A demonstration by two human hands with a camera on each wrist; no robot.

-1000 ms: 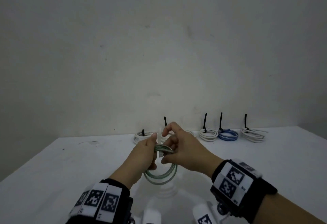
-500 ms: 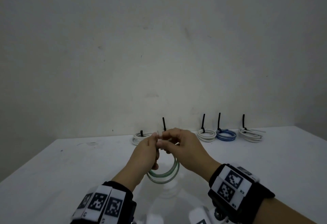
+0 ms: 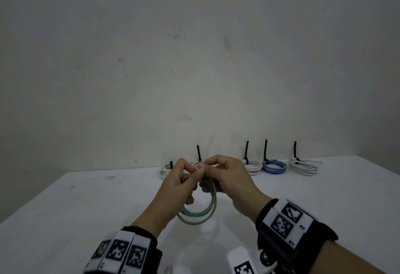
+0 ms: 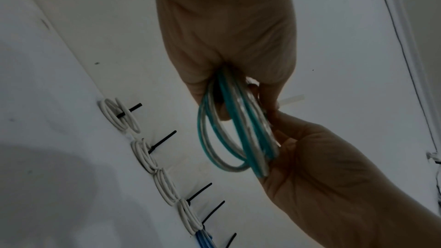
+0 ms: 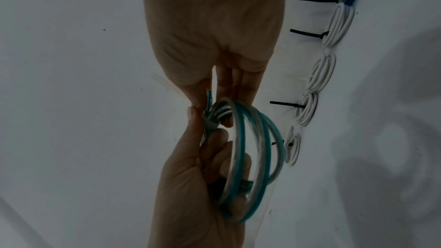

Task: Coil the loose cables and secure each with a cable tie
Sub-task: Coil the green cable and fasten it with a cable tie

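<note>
A coil of green and white cable (image 3: 200, 216) hangs above the white table (image 3: 324, 208), held between both hands. My left hand (image 3: 193, 169) has its fingers curled through the coil (image 5: 241, 167) and grips the bunched strands. My right hand (image 3: 206, 165) meets it at the coil's top, and thumb and forefinger pinch a translucent white cable tie (image 4: 292, 100). The tie's band (image 5: 211, 125) wraps the strands, and its tail (image 5: 160, 80) sticks out past the right thumb. In the left wrist view the coil (image 4: 229, 135) runs from the left hand (image 4: 238, 93) down into the right hand (image 4: 322, 157).
Along the back edge by the wall lies a row of tied coils with black tie tails standing up: a white one (image 3: 166, 168) at the left, then white (image 3: 252, 166), blue (image 3: 274, 166) and white (image 3: 303, 165). Another coil is mostly hidden behind my hands.
My right fingers have come down to meet the left thumb at the coil's top. Both hands have lifted a little, and the coil has turned more edge-on.
</note>
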